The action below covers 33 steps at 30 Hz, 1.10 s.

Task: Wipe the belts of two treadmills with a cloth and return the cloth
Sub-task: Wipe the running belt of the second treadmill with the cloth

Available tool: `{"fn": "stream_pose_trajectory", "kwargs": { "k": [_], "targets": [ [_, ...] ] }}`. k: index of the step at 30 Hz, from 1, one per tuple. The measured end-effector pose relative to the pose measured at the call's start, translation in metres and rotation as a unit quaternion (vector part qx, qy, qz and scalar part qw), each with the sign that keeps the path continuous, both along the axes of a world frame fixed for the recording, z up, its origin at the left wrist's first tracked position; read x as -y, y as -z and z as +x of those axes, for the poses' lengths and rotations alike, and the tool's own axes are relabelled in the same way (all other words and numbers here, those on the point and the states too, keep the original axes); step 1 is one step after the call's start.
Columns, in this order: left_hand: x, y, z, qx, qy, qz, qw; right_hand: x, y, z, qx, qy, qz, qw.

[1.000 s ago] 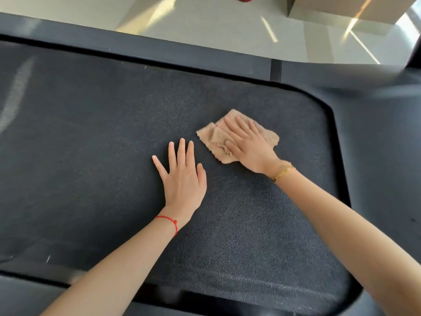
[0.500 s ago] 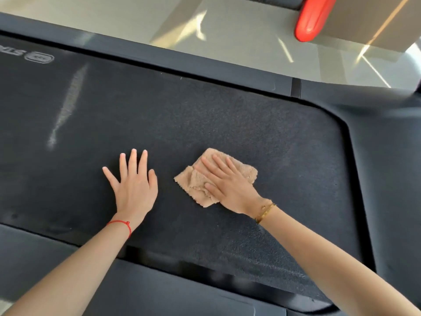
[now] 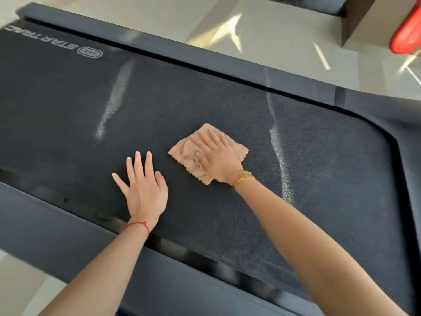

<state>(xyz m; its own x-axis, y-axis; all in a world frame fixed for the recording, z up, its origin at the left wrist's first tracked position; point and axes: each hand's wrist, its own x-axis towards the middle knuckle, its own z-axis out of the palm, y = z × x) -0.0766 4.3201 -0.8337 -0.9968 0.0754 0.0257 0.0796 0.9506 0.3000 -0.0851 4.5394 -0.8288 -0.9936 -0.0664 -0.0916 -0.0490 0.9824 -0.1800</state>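
Wiping treadmill belt (image 3: pixel 227 224) mid-width: R hand (image 3: pixel 217 159) presses tan cloth (image 3: pixel 186 153) flat, fingers straight, slightly spread (likely for even pressure). L hand (image 3: pixel 144 188) just beside, palm down on belt, fingers splayed, prob. bracing body wt.

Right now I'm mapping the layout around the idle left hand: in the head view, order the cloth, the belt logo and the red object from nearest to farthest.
From the left hand:
1. Cloth, just to its right, under the right hand.
2. Belt logo, ahead and left.
3. Red object, far right, off the treadmill.
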Motion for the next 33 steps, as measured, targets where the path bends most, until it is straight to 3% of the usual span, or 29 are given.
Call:
{"fn": "stream_pose_trajectory", "kwargs": {
  "k": [6, 16, 25, 33],
  "targets": [
    [-0.001, 0.001, -0.003, -0.011, -0.004, -0.014, 1.000, -0.004, 0.003, -0.029, -0.042, 0.089, -0.009, 0.995],
    [0.001, 0.003, -0.004, -0.019, 0.000, -0.038, 0.999, -0.009, 0.000, 0.006, -0.036, -0.088, -0.014, 0.995],
    [0.000, 0.007, -0.008, -0.027, -0.014, -0.042, 0.999, 0.002, 0.003, -0.107, -0.017, 0.095, -0.020, 0.995],
    [0.000, 0.004, -0.007, -0.026, -0.014, -0.044, 0.999, 0.007, -0.002, -0.010, -0.033, -0.029, -0.012, 0.999]
  ]
}}
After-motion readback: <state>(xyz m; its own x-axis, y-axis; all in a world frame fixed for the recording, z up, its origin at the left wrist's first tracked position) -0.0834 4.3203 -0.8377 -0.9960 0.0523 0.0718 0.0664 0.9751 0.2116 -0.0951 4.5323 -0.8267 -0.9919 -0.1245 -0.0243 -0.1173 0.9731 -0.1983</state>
